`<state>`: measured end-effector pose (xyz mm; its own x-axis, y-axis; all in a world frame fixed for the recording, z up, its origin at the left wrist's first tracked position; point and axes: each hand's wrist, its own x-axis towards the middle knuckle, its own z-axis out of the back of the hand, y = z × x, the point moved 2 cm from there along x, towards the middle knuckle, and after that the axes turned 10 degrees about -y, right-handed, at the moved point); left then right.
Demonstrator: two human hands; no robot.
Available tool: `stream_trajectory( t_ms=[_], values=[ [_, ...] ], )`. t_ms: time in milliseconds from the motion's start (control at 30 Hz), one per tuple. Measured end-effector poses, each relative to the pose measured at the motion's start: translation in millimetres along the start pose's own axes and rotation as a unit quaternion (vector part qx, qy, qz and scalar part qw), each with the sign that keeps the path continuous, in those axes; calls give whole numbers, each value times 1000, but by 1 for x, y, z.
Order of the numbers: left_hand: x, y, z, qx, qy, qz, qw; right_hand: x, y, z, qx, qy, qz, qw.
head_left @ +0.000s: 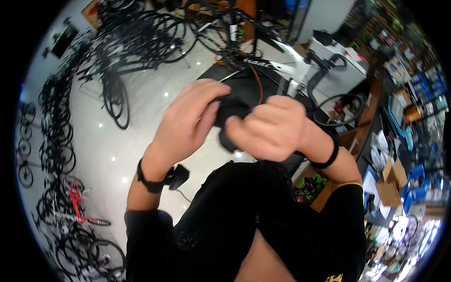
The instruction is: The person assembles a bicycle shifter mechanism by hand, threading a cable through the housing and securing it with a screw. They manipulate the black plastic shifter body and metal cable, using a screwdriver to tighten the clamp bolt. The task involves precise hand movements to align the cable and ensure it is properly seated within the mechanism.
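My left hand [190, 120] is raised in front of me. Its fingers are curled toward the thumb, around something dark I cannot make out. To its right, my right hand [275, 129] is closed with its knuckles up, slightly blurred; what it holds, if anything, is hidden. The two hands are apart, a short gap between them. Beyond them stands a black-and-white road bike frame [295, 66] with a curved black handlebar [324, 70]. An orange-brown cable or hose [258, 84] hangs below the frame, over a black mat [209, 71].
Rows of bicycles [155, 40] line the far left and left side, including a red frame [75, 202]. On the right, a cluttered counter [376, 131] bears an open cardboard box [391, 183]. A white cabinet [343, 66] stands behind the handlebar, near a loose wheel [340, 110].
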<state>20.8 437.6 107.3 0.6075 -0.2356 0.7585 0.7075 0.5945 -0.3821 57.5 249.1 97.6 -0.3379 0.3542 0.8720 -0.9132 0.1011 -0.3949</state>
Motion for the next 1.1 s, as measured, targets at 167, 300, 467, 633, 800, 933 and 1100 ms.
stream_trajectory(
  t_ms=[167,300,467,633,800,933,1100],
  values=[
    [2,-4,2,17,77,10,997,0,5,-6,-24,37,22,999],
    [-1,3,-6,65,63,-76,993,2,6,-5,-39,54,48,997],
    [-17,7,-15,62,-57,-65,994,8,10,-4,-24,94,77,992],
    [-21,3,-22,18,-126,63,990,9,14,0,1,116,83,990],
    [-26,2,-14,-81,-131,116,981,14,15,4,23,83,57,995],
    [-27,-4,-8,-267,-140,246,921,21,19,8,44,92,42,994],
    [-14,-13,0,-77,21,-88,993,27,23,18,72,110,33,991]
  ],
)
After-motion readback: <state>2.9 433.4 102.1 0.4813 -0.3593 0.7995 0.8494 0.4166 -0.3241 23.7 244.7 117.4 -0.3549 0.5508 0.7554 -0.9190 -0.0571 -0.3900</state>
